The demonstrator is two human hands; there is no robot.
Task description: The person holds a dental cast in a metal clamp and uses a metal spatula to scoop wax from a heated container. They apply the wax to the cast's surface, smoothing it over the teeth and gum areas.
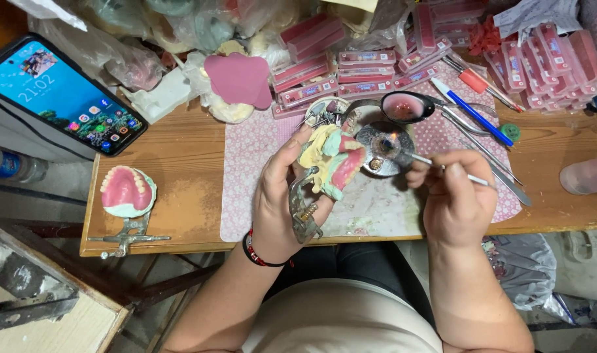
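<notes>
My left hand [280, 196] grips a metal articulator [303, 208] that carries a denture model [332, 161] of yellow and green plaster with pink wax. My right hand [454, 196] pinches a thin metal wax tool [442, 168]; its tip reaches left over a small round burner [383, 149] with a faint flame. The model sits just left of the burner, above a pink patterned mat [259, 150].
A second denture model on an articulator [128, 194] rests at the table's left edge. A lit phone [62, 95] leans at the back left. Pink tooth-card boxes [370, 73], a spoon with pink wax [407, 107], a blue pen [472, 112], metal instruments and plastic bags crowd the back.
</notes>
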